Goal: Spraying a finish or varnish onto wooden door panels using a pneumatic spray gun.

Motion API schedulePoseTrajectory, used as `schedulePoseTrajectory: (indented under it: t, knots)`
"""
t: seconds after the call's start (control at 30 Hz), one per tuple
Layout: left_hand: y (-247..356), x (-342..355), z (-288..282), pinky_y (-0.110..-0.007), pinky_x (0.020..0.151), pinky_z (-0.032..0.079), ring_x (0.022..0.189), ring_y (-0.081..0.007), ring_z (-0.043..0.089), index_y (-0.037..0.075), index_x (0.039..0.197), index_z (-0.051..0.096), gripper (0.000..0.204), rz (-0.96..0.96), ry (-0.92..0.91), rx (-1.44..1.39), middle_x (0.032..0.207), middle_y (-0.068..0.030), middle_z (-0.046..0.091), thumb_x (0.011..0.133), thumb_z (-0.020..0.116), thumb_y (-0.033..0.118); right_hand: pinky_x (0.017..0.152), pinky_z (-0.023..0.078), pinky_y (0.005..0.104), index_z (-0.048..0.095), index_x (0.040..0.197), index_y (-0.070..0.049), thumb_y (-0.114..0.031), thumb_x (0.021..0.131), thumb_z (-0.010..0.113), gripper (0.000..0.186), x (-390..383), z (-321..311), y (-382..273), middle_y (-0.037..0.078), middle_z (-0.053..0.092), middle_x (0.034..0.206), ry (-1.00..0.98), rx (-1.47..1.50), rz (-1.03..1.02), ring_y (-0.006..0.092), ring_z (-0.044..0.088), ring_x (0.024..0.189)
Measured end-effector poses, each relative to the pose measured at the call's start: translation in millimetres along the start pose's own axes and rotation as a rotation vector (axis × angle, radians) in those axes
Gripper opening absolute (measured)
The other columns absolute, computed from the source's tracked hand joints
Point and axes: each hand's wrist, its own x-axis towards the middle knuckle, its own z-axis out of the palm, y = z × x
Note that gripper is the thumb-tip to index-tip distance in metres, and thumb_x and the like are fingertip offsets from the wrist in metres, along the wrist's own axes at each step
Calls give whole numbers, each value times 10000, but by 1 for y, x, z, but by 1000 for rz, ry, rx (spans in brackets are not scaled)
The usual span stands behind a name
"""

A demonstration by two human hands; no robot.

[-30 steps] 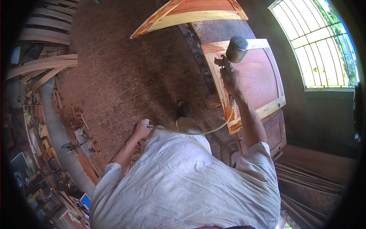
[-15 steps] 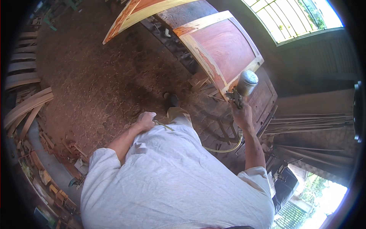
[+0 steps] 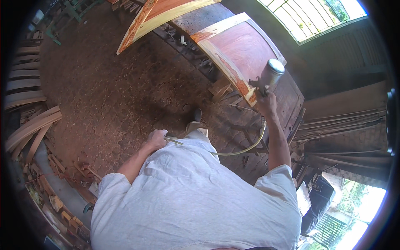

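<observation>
My right hand (image 3: 266, 104) is closed round the grip of a spray gun (image 3: 260, 86), whose silver cup (image 3: 273, 73) sits on top. The gun is held over the near right corner of a framed wooden panel (image 3: 241, 48) with a reddish middle and a pale frame. From the gun's grip a thin yellowish hose (image 3: 250, 149) curves down and passes in front of my body. At my left side, my left hand (image 3: 156, 139) is wrapped round a length of that hose, close to my shirt.
The panel lies on a worktable (image 3: 200, 18); a second framed panel (image 3: 166, 18) is beside it. Curved wooden pieces (image 3: 33, 127) are stacked at the left, among offcuts. Long thin strips (image 3: 341, 125) lie at the right. A barred window (image 3: 312, 18) is at upper right.
My right hand and the spray gun have moved slightly up and right along the panel's near end. My left hand still grips the hose, and my foot has shifted rightward.
</observation>
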Motion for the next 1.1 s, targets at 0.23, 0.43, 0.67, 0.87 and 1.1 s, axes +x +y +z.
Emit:
schedulePoseTrajectory:
  t: [0.23, 0.43, 0.67, 0.87, 1.1]
  knots:
    - [-38, -2, 13, -547, 744, 521, 883, -459, 692, 37, 857, 648, 177, -80, 158, -63, 885, -246, 702, 775, 734, 169, 613, 528, 389, 761, 1020, -33, -381, 964, 673, 363, 98, 41, -57, 100, 713, 736, -32, 64, -392, 189, 690, 642]
    - [-15, 16, 16, -548, 722, 516, 870, -449, 693, 52, 846, 647, 230, -89, 114, -104, 862, -229, 701, 755, 774, 220, 571, 554, 391, 705, 1102, -35, -251, 969, 616, 269, 115, 33, -62, 143, 725, 795, -199, 210, -77, 243, 718, 632]
    - [5, 48, 24, -531, 728, 527, 894, -447, 700, 49, 872, 664, 294, -78, 30, -147, 893, -233, 714, 765, 785, 294, 583, 526, 398, 709, 1046, -8, -239, 939, 645, 262, 71, -28, -17, 128, 696, 737, -200, -70, -160, 210, 688, 616]
    - [13, 76, 12, -507, 685, 521, 824, -426, 704, 47, 820, 650, 324, -119, 75, -162, 837, -220, 706, 757, 808, 323, 488, 501, 349, 734, 1056, -21, -289, 960, 685, 289, 114, -10, -35, 85, 710, 759, -434, 318, 101, 177, 629, 511]
    - [26, 85, -26, -481, 617, 484, 682, -365, 652, 38, 770, 606, 347, -281, 231, -183, 735, -196, 660, 764, 875, 256, 408, 468, 321, 672, 1069, -20, -292, 994, 661, 282, 239, 48, -59, 89, 704, 761, -286, 569, 64, 145, 574, 442]
